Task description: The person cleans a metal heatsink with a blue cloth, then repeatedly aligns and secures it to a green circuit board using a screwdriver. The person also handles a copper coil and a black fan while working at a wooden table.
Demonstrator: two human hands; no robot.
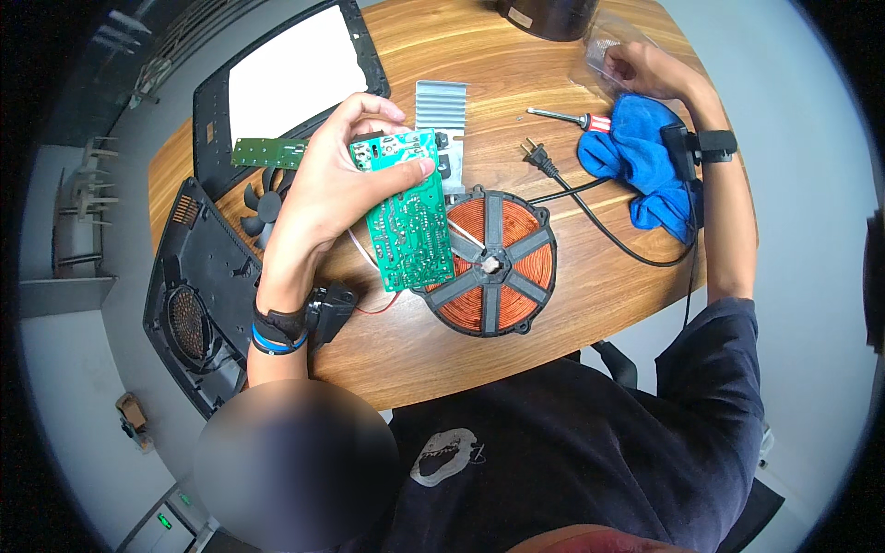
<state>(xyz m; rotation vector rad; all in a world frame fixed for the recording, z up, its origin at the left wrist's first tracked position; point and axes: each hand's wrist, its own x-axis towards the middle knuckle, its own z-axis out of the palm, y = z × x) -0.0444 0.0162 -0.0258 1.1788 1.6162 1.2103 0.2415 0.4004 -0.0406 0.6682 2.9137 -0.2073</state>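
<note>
My left hand [341, 175] grips a green circuit board [410, 221] by its upper end and holds it tilted above the wooden table [516, 64]. The board's solder side faces up, and a ribbed aluminium heat sink [441, 103] is fixed to its far end. Thin wires run from the board to a round copper coil in a black frame [493, 263], which lies just to the right. My right hand [645, 69] reaches to the table's far right, with its fingers closed on a clear plastic bag [599, 51].
A red-handled screwdriver [567, 117], a blue cloth [636, 157] and a black plug with its cord [539, 158] lie at the right. On the left are a small green board [269, 152], a black fan [263, 207], a black housing shell [198, 295] and a white-panelled top cover [295, 74].
</note>
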